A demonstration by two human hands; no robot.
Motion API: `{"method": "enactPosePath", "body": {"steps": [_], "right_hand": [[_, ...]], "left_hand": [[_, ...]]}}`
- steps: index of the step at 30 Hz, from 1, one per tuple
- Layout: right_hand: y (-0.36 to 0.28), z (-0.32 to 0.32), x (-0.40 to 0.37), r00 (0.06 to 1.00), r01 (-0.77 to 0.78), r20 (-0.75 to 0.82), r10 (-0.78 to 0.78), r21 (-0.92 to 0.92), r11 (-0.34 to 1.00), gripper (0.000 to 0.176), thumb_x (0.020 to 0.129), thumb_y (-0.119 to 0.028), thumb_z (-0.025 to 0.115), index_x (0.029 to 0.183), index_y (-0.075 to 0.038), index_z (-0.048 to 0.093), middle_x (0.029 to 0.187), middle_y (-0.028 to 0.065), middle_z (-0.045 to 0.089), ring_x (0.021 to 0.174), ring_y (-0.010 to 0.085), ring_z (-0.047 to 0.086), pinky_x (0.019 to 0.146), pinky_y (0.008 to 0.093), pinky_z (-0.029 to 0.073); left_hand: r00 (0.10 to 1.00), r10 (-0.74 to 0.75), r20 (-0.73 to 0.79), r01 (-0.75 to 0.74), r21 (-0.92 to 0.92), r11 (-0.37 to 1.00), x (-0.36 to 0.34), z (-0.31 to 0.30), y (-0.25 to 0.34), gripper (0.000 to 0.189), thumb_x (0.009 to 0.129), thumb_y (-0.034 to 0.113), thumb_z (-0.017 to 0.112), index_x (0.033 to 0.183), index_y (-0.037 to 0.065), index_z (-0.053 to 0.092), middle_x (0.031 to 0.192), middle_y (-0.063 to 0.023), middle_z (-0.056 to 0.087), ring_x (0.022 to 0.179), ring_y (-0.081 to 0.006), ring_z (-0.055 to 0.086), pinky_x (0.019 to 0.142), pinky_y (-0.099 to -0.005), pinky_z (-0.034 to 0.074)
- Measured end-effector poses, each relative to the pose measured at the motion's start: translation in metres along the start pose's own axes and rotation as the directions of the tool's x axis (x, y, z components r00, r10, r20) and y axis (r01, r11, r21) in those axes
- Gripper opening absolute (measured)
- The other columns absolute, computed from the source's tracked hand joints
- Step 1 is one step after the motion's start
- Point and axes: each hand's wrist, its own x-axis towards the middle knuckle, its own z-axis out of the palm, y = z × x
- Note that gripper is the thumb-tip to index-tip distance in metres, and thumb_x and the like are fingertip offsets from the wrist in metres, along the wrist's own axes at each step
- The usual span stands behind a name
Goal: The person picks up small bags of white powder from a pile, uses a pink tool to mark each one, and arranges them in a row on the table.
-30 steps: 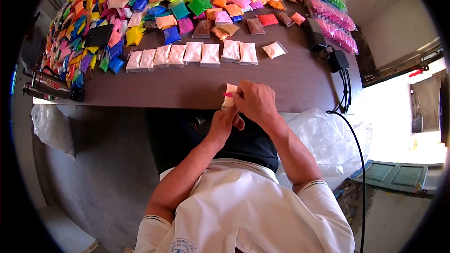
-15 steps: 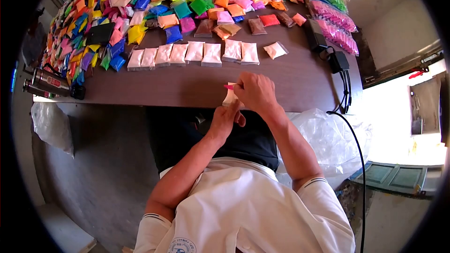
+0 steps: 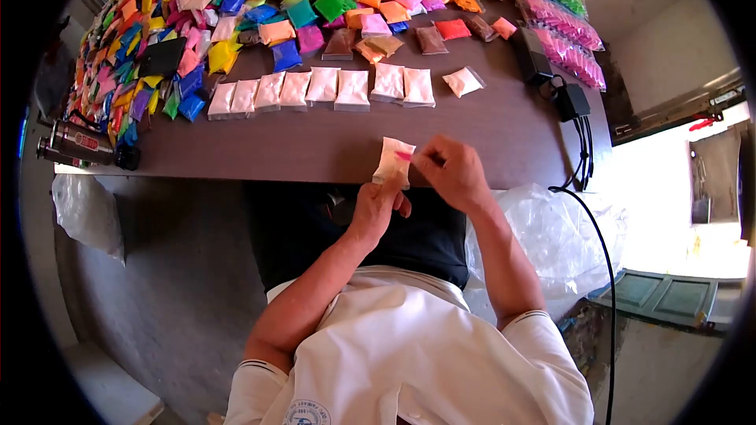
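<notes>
A pale packet (image 3: 391, 162) lies at the table's near edge, in front of my body. My left hand (image 3: 376, 206) pinches its lower end. Over the packet's upper right part is a small pink tool (image 3: 404, 156), its other end held in the closed fingers of my right hand (image 3: 450, 169). Farther back, a row of several pale packets (image 3: 352, 89) lies across the table, and a single pale packet (image 3: 463, 81) rests apart at the row's right.
Many coloured packets (image 3: 331, 5) are heaped at the back and left. Metal flasks (image 3: 82, 142) lie at the left edge. A black adapter (image 3: 568, 102) with cables is at the right, below bags of pink packets (image 3: 561, 24). Clear plastic (image 3: 543, 236) hangs beside my lap.
My right hand has moved right and slightly down with the pink tool, uncovering more of the packet. My left hand still holds the packet's lower end.
</notes>
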Motion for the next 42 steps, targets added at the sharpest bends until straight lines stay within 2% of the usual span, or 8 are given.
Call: {"method": "enactPosePath", "body": {"steps": [6, 8, 22, 24, 30, 33, 36, 42], "right_hand": [[-0.004, 0.016, -0.007, 0.989, 0.144, -0.017, -0.149, -0.17, 0.975, 0.016, 0.077, -0.018, 0.066, 0.074, -0.003, 0.06, 0.065, 0.0128, 0.061, 0.06, 0.0282, 0.061, 0.055, 0.0361, 0.046], [-0.003, 0.017, -0.002, 0.996, 0.082, -0.026, -0.088, -0.182, 0.98, 0.021, 0.078, -0.024, 0.063, 0.075, -0.004, 0.059, 0.069, 0.0153, 0.062, 0.064, 0.0357, 0.06, 0.058, 0.0428, 0.047], [0.0, 0.024, 0.009, 0.986, -0.078, -0.16, 0.042, -0.226, 0.971, 0.019, 0.077, -0.024, 0.063, 0.075, -0.005, 0.059, 0.069, 0.0156, 0.062, 0.067, 0.0349, 0.061, 0.06, 0.0433, 0.048], [0.001, 0.024, 0.011, 0.984, -0.073, -0.176, 0.032, -0.235, 0.969, 0.019, 0.077, -0.023, 0.063, 0.074, -0.005, 0.059, 0.069, 0.0153, 0.062, 0.067, 0.0349, 0.061, 0.06, 0.0435, 0.048], [-0.003, 0.018, 0.005, 0.978, -0.071, -0.196, 0.067, -0.013, 0.997, 0.02, 0.076, -0.023, 0.064, 0.073, -0.004, 0.057, 0.067, 0.0144, 0.062, 0.065, 0.0343, 0.061, 0.058, 0.0419, 0.048], [-0.009, 0.021, -0.006, 0.993, 0.028, -0.12, -0.024, 0.031, 0.999, 0.019, 0.076, -0.021, 0.064, 0.071, -0.004, 0.056, 0.066, 0.0137, 0.061, 0.062, 0.0339, 0.06, 0.055, 0.0411, 0.047], [-0.015, 0.023, -0.009, 0.987, 0.102, -0.101, -0.125, -0.211, 0.972, 0.018, 0.077, -0.02, 0.062, 0.07, -0.005, 0.056, 0.064, 0.0144, 0.061, 0.06, 0.0338, 0.06, 0.054, 0.0419, 0.047], [-0.009, 0.021, 0.002, 0.988, 0.077, -0.106, -0.11, -0.274, 0.959, 0.017, 0.075, -0.019, 0.063, 0.07, -0.004, 0.058, 0.064, 0.0135, 0.061, 0.061, 0.0329, 0.061, 0.055, 0.0402, 0.047]], "left_hand": [[0.999, -0.029, -0.044, 0.028, -0.024, 0.999, -0.001, 0.005, 0.005, 0.042, 0.093, 0.038, 0.047, 0.062, 0.01, 0.043, 0.055, -0.0002, 0.036, 0.053, -0.0136, 0.049, 0.055, -0.0281, 0.041], [0.999, -0.035, -0.038, 0.035, 0.011, 0.999, -0.002, 0.004, 0.008, 0.043, 0.094, 0.037, 0.045, 0.061, 0.01, 0.041, 0.055, -0.0005, 0.037, 0.053, -0.014, 0.049, 0.056, -0.0279, 0.041], [0.999, 0.033, 0.013, -0.033, -0.012, 0.999, 0.003, 0.001, 0.002, 0.042, 0.095, 0.036, 0.043, 0.063, 0.01, 0.042, 0.057, -0.0011, 0.038, 0.056, -0.0154, 0.051, 0.058, -0.0294, 0.043], [0.998, 0.053, -0.025, -0.054, -0.049, 0.997, 0.002, 0.003, 0.003, 0.04, 0.095, 0.027, 0.046, 0.06, 0.007, 0.043, 0.056, -0.0016, 0.04, 0.052, -0.0166, 0.052, 0.053, -0.0295, 0.043], [0.998, 0.055, 0.025, -0.054, -0.039, 0.998, 0.001, -0.001, -0.005, 0.041, 0.093, 0.04, 0.05, 0.068, 0.008, 0.048, 0.057, 0.0001, 0.038, 0.053, -0.0131, 0.047, 0.053, -0.0271, 0.041], [1.0, 0.016, -0.011, -0.016, -0.066, 0.998, 0.002, 0.004, 0.0, 0.041, 0.092, 0.04, 0.052, 0.068, 0.008, 0.049, 0.057, 0.0003, 0.038, 0.053, -0.0123, 0.047, 0.05, -0.0268, 0.04], [0.999, -0.009, -0.033, 0.008, -0.041, 0.999, 0.003, 0.006, 0.002, 0.042, 0.091, 0.041, 0.054, 0.067, 0.008, 0.05, 0.056, 0.0004, 0.038, 0.051, -0.012, 0.046, 0.049, -0.0272, 0.041], [1.0, 0.019, -0.023, -0.019, 0.006, 1.0, 0.003, 0.005, 0.002, 0.043, 0.095, 0.037, 0.048, 0.065, 0.006, 0.049, 0.053, -0.0003, 0.04, 0.049, -0.0123, 0.047, 0.048, -0.0263, 0.041]]}}
